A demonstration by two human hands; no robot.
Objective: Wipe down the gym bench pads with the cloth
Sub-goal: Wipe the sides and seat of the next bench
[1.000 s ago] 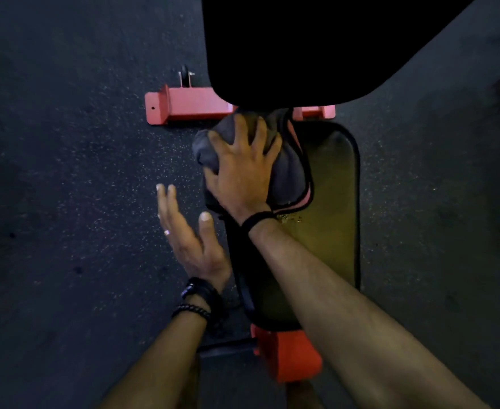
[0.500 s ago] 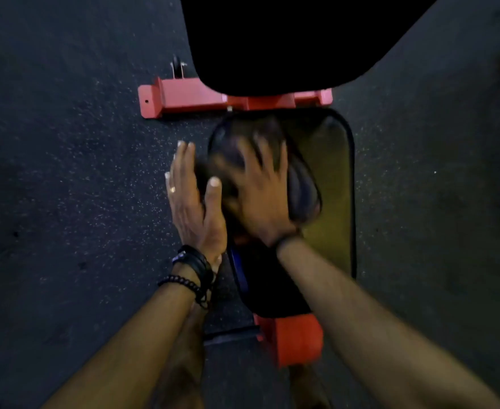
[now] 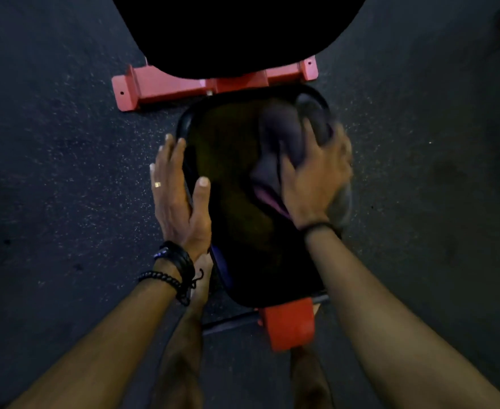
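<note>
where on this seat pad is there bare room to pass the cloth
Bare: the middle strip of the seat pad, between the left hand and the cloth, and the near end by the red post. Crowded: the right side, under the cloth and the right hand, and the left rim, where the left hand rests.

pad (image 3: 237, 202): black, smooth, faint sheen | cloth (image 3: 275, 134): soft grey fabric, matt | frame (image 3: 169, 87): red painted metal, smooth | floor (image 3: 65, 172): dark, speckled, rough, matt

R hand (image 3: 316, 178), cloth (image 3: 284, 143) blurred; back pad (image 3: 237, 31) cropped top.
</note>
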